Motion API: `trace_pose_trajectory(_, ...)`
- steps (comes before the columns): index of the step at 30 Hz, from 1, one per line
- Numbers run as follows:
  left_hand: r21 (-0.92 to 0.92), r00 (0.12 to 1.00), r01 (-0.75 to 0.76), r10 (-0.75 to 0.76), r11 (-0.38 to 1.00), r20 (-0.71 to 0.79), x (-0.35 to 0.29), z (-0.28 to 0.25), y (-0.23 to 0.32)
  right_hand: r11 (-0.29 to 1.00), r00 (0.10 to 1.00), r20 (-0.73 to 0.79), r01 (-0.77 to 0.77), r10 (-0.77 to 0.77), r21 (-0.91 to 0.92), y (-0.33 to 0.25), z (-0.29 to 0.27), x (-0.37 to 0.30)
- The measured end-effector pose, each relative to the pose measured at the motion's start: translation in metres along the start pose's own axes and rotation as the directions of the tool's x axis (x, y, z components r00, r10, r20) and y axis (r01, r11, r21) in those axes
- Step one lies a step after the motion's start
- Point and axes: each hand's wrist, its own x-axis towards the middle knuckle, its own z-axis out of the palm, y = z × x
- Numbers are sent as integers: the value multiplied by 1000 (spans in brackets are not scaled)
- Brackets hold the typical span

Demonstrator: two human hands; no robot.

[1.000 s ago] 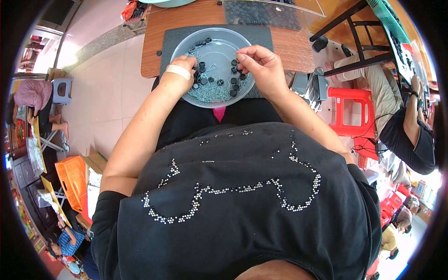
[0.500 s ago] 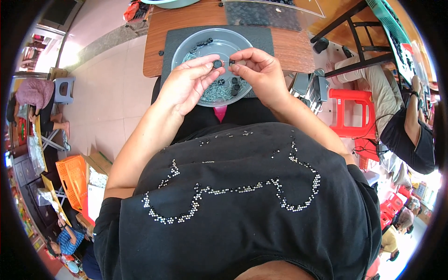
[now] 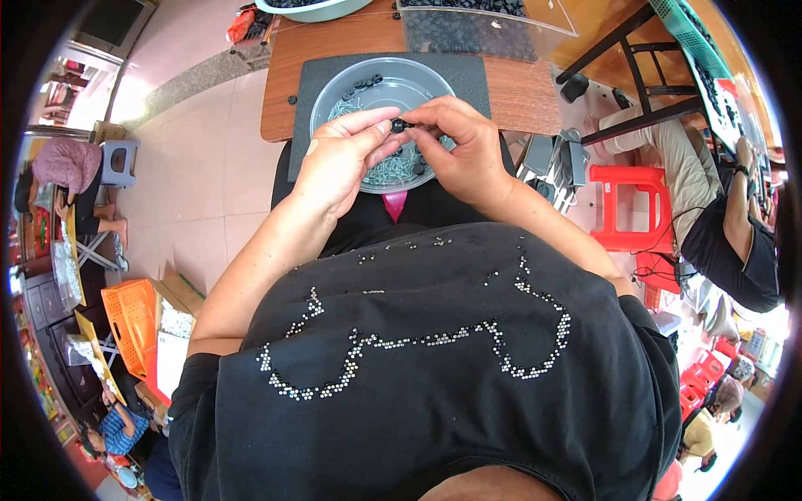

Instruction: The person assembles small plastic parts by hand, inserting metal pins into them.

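Above a round grey basin [image 3: 326, 79], my two hands meet fingertip to fingertip. My left hand [image 3: 347, 150] pinches a small round black plastic part [image 3: 398, 125] between thumb and fingers. From the other side, my right hand [image 3: 459, 138] presses thumb and forefinger together at that part's end; a dark tip shows there, too small to name. In the basin lie a heap of thin pale screws or pins [image 3: 388, 173] and several loose black round parts [image 3: 368, 83] along the far wall. My hands hide the basin's middle.
Under the basin is a dark mat [image 3: 472, 75] on a brown wooden table [image 3: 526, 100]. A clear bin [image 3: 468, 37] of black pieces stands behind, beside a pale green bowl [image 3: 322, 10]. To the right are a red stool [image 3: 631, 238] and a seated person [image 3: 735, 242].
My hands have come together; the small piece in my right fingers now meets the black part in my left. The view has shifted slightly, showing more of the table's far side.
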Motion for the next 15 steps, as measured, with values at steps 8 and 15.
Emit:
trace_pose_trajectory(8,11,999,-29,29,1000,-22,0,4,-1,981,991,1,133,-134,-142,5,1,1)
trace_pose_trajectory(15,-45,999,-34,34,998,1,0,2,-1,992,996,-30,77,-80,-99,-2,0,0)
